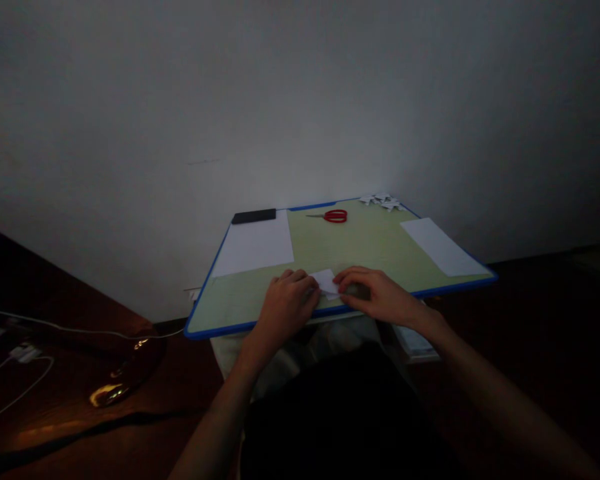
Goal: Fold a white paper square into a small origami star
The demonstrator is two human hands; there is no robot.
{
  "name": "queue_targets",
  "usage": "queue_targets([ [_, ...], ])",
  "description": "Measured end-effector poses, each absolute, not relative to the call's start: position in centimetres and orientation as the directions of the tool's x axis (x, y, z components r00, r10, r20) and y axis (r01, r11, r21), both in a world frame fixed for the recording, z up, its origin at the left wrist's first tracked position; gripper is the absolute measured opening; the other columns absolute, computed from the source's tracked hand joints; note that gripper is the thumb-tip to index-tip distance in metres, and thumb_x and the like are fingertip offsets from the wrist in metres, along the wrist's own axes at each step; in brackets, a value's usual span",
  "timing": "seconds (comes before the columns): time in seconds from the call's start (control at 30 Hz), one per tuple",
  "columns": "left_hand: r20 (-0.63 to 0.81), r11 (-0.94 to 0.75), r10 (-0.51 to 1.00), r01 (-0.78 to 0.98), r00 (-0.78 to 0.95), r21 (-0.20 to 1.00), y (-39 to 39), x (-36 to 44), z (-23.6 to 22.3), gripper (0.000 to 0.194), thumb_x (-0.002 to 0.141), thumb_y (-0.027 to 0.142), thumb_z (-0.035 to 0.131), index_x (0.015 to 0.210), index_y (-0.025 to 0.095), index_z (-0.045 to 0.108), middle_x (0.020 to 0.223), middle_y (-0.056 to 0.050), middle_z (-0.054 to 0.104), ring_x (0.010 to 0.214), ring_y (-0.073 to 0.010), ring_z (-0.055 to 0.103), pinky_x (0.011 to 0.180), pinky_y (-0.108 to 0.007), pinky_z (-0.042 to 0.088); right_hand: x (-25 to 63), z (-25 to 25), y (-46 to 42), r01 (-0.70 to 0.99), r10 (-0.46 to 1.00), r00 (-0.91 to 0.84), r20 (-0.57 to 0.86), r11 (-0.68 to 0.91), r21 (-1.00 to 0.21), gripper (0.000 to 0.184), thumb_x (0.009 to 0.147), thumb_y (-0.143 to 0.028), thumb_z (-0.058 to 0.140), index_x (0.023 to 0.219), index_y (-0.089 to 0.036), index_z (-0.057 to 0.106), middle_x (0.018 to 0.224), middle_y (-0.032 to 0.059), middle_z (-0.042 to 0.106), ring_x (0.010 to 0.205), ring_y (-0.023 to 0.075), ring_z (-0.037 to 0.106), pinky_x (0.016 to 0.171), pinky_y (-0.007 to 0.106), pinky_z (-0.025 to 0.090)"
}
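A small piece of white paper (325,281) lies close to the front edge of the pale green table (360,243), between my two hands. My left hand (291,297) has its fingers closed over the paper's left side, and the fingertips are partly hidden. From the other side, my right hand (373,292) pinches the paper's right edge between thumb and fingers. Red-handled scissors (334,216) lie beyond the hands, blades pointing left.
White sheets lie at the left (257,247) and the right (443,247) of the table. A dark flat object (254,216) rests on the left sheet's far edge. Several folded white paper pieces (383,201) are heaped in the far right corner. A wall (300,100) stands behind.
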State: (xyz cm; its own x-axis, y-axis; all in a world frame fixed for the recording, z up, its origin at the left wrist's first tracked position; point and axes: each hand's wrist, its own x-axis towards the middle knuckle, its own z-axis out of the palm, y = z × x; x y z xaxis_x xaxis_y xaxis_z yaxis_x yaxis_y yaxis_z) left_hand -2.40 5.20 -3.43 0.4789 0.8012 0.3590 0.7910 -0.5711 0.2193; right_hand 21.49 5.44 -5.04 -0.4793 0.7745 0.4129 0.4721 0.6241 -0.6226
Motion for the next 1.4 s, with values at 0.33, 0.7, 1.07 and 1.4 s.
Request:
queue_targets([
  [0.33, 0.333, -0.548, 0.819, 0.809, 0.467, 0.214, 4.9, -2.0, -3.0, 0.009, 0.097, 0.019, 0.066, 0.093, 0.020, 0.074, 0.100, -0.008, 0.076, 0.097, -0.0267, 0.069, 0.085, -0.040, 0.051, 20.9, -5.5, 5.0, 0.541, 0.804, -0.455, 0.383, 0.591, -0.598, 0.010, 0.092, -0.011, 0.067, 0.091, -0.021, 0.070, 0.126, 0.0115, 0.074, 0.119, 0.0270, 0.070, 0.109, 0.048, 0.054],
  [0.7, 0.351, -0.509, 0.845, 0.807, 0.403, 0.301, 5.0, -1.7, -3.2, 0.006, 0.092, 0.017, 0.069, 0.089, 0.019, 0.073, 0.099, -0.008, 0.078, 0.099, -0.0272, 0.071, 0.090, -0.042, 0.051, 20.9, -6.3, 4.5, 0.590, 0.766, -0.470, 0.438, 0.642, -0.490, 0.008, 0.095, -0.013, 0.065, 0.095, -0.021, 0.067, 0.130, 0.0134, 0.069, 0.126, 0.0288, 0.064, 0.113, 0.052, 0.051],
  [1.07, 0.358, -0.482, 0.867, 0.767, 0.347, 0.425, 5.9, -2.0, -3.6, 0.003, 0.088, 0.019, 0.074, 0.087, 0.022, 0.073, 0.098, -0.006, 0.077, 0.099, -0.0263, 0.070, 0.092, -0.044, 0.054, 21.6, -4.4, 6.0, 0.535, 0.711, -0.596, 0.372, 0.698, -0.476, 0.011, 0.097, -0.013, 0.062, 0.096, -0.021, 0.070, 0.114, 0.0099, 0.072, 0.114, 0.0266, 0.066, 0.104, 0.046, 0.053],
  [1.4, 0.379, -0.529, 0.846, 0.674, 0.374, 0.515, 6.8, -3.6, -4.2, 0.013, 0.090, 0.016, 0.073, 0.103, 0.021, 0.075, 0.105, -0.007, 0.080, 0.102, -0.0251, 0.073, 0.095, -0.043, 0.057, 21.9, -3.4, 8.6, 0.506, 0.646, -0.701, 0.302, 0.749, -0.428, 0.047, 0.099, -0.024, 0.067, 0.145, -0.032, 0.062, 0.116, 0.0060, 0.069, 0.103, 0.0231, 0.067, 0.095, 0.040, 0.055],
])
